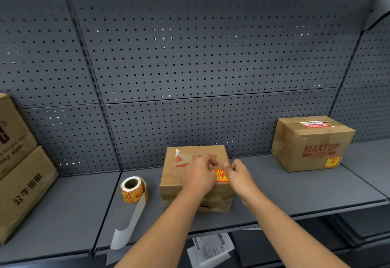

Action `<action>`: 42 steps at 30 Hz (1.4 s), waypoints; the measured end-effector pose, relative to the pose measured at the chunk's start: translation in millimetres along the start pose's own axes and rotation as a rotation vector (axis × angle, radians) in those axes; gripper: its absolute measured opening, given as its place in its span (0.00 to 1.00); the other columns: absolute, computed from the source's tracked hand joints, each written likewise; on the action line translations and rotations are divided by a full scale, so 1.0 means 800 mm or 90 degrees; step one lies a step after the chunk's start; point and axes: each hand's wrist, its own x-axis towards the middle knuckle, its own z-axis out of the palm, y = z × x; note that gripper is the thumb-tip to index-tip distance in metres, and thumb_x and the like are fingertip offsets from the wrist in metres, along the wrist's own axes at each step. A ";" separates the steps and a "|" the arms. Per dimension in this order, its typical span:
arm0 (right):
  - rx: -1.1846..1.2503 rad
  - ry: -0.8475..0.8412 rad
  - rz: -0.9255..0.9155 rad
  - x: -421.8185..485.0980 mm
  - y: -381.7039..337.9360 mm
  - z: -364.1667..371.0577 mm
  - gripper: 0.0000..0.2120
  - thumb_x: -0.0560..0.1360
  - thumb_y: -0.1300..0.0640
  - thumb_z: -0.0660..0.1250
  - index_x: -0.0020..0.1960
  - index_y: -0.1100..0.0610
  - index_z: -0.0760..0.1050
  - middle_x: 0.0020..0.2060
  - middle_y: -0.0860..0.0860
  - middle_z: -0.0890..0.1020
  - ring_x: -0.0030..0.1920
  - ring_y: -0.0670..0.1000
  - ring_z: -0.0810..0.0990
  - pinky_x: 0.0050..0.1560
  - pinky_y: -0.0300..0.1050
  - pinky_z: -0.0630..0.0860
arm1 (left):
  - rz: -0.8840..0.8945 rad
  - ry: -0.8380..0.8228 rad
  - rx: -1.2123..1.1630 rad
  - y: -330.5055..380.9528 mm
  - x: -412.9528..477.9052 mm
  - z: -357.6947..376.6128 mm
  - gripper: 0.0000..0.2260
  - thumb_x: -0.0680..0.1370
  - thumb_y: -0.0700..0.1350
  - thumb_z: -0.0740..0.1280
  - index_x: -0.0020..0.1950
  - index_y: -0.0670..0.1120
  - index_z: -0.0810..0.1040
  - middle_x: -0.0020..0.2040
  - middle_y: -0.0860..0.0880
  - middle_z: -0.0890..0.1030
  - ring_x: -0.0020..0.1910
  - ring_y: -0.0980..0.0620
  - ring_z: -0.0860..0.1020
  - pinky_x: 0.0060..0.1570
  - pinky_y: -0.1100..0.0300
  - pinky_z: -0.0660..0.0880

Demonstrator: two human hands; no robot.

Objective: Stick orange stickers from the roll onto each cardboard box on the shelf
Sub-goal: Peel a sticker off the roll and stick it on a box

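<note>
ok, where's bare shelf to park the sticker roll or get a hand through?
Widest bare stretch: shelf between the middle box and the MAKEUP box. Another between the stacked boxes at left and the sticker roll. Crowded at the middle box: left hand and right hand at its orange sticker, roll close beside.

four cardboard boxes (12, 132) (25, 191) (171, 185) (312, 143), one roll of orange stickers (133, 190), two orange stickers (221, 175) (333, 161) on boxes, two hands (200, 172) (240, 174), one printed paper sheet (211, 246)

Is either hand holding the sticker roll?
No, the sticker roll stands on the shelf, while the left hand and right hand are at the middle cardboard box.
</note>
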 end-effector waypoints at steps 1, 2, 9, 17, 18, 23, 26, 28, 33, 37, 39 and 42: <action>-0.016 0.001 -0.003 0.001 0.000 -0.001 0.15 0.87 0.50 0.55 0.43 0.55 0.65 0.38 0.50 0.73 0.37 0.47 0.70 0.36 0.44 0.65 | 0.000 0.003 0.002 0.000 0.000 -0.001 0.11 0.82 0.43 0.63 0.58 0.57 0.81 0.59 0.55 0.80 0.51 0.51 0.80 0.49 0.53 0.81; -0.033 0.003 -0.008 0.002 0.001 -0.004 0.15 0.87 0.50 0.54 0.43 0.55 0.65 0.39 0.51 0.74 0.38 0.48 0.71 0.37 0.45 0.65 | 0.001 0.006 0.004 0.001 0.000 -0.003 0.11 0.83 0.44 0.63 0.59 0.56 0.81 0.59 0.55 0.80 0.51 0.52 0.80 0.47 0.54 0.80; -0.071 -0.006 -0.049 0.001 0.012 -0.008 0.16 0.87 0.47 0.56 0.43 0.54 0.66 0.36 0.49 0.73 0.37 0.48 0.70 0.36 0.46 0.64 | 0.031 -0.007 0.008 -0.002 -0.003 -0.006 0.08 0.82 0.52 0.67 0.60 0.57 0.80 0.56 0.57 0.79 0.49 0.56 0.78 0.47 0.58 0.79; -0.029 0.031 -0.051 0.001 0.017 -0.009 0.20 0.87 0.48 0.52 0.44 0.56 0.72 0.41 0.53 0.80 0.42 0.52 0.78 0.42 0.48 0.71 | 0.013 0.019 -0.009 0.002 -0.007 -0.011 0.11 0.83 0.46 0.63 0.63 0.55 0.79 0.61 0.54 0.79 0.50 0.53 0.80 0.43 0.60 0.76; -0.022 0.036 -0.042 0.002 0.015 -0.007 0.20 0.87 0.46 0.52 0.46 0.57 0.74 0.42 0.54 0.81 0.44 0.52 0.80 0.42 0.49 0.72 | 0.018 0.021 -0.010 0.002 -0.008 -0.012 0.10 0.83 0.49 0.64 0.63 0.55 0.79 0.59 0.54 0.80 0.49 0.54 0.80 0.43 0.60 0.76; -0.069 0.017 -0.043 0.000 0.013 -0.004 0.19 0.84 0.41 0.58 0.43 0.55 0.68 0.37 0.49 0.76 0.37 0.50 0.74 0.37 0.47 0.67 | 0.054 0.008 0.007 0.005 -0.015 -0.018 0.13 0.81 0.56 0.68 0.63 0.54 0.79 0.55 0.55 0.80 0.47 0.56 0.77 0.41 0.62 0.72; -0.079 0.015 -0.063 0.001 0.016 -0.001 0.17 0.86 0.45 0.57 0.43 0.54 0.66 0.36 0.49 0.73 0.36 0.49 0.70 0.37 0.47 0.66 | 0.060 0.005 0.011 0.004 -0.014 -0.017 0.10 0.83 0.51 0.67 0.64 0.55 0.79 0.59 0.55 0.80 0.51 0.55 0.79 0.49 0.58 0.78; -0.075 0.028 -0.069 0.000 0.018 -0.001 0.17 0.87 0.48 0.54 0.43 0.55 0.66 0.37 0.50 0.74 0.38 0.50 0.72 0.38 0.48 0.67 | 0.060 0.004 0.011 0.004 -0.015 -0.017 0.11 0.83 0.47 0.65 0.65 0.54 0.78 0.62 0.55 0.79 0.55 0.53 0.79 0.52 0.56 0.79; -0.091 -0.021 -0.081 -0.016 0.019 -0.015 0.20 0.86 0.41 0.53 0.48 0.55 0.74 0.42 0.52 0.81 0.43 0.52 0.80 0.39 0.47 0.71 | 0.096 -0.069 -0.018 0.000 -0.019 -0.027 0.17 0.83 0.51 0.66 0.72 0.55 0.72 0.59 0.56 0.77 0.53 0.54 0.78 0.55 0.55 0.78; -0.089 -0.087 -0.097 -0.018 0.025 -0.019 0.14 0.85 0.43 0.58 0.53 0.52 0.74 0.45 0.51 0.83 0.47 0.53 0.81 0.47 0.51 0.76 | 0.135 -0.138 -0.113 -0.011 -0.026 -0.036 0.23 0.81 0.47 0.70 0.75 0.58 0.70 0.48 0.57 0.73 0.44 0.57 0.73 0.46 0.61 0.73; -0.090 -0.088 -0.100 -0.015 0.026 -0.019 0.13 0.85 0.45 0.58 0.53 0.54 0.74 0.46 0.52 0.82 0.48 0.53 0.81 0.47 0.51 0.76 | 0.147 -0.142 -0.135 -0.011 -0.028 -0.039 0.23 0.81 0.45 0.70 0.75 0.58 0.70 0.47 0.57 0.72 0.43 0.58 0.72 0.46 0.63 0.71; -0.089 -0.077 -0.098 -0.012 0.026 -0.016 0.14 0.86 0.47 0.58 0.55 0.57 0.75 0.48 0.55 0.83 0.50 0.56 0.81 0.50 0.53 0.77 | 0.149 -0.148 -0.138 -0.007 -0.028 -0.037 0.19 0.82 0.42 0.69 0.70 0.59 0.73 0.47 0.56 0.71 0.44 0.57 0.72 0.48 0.59 0.75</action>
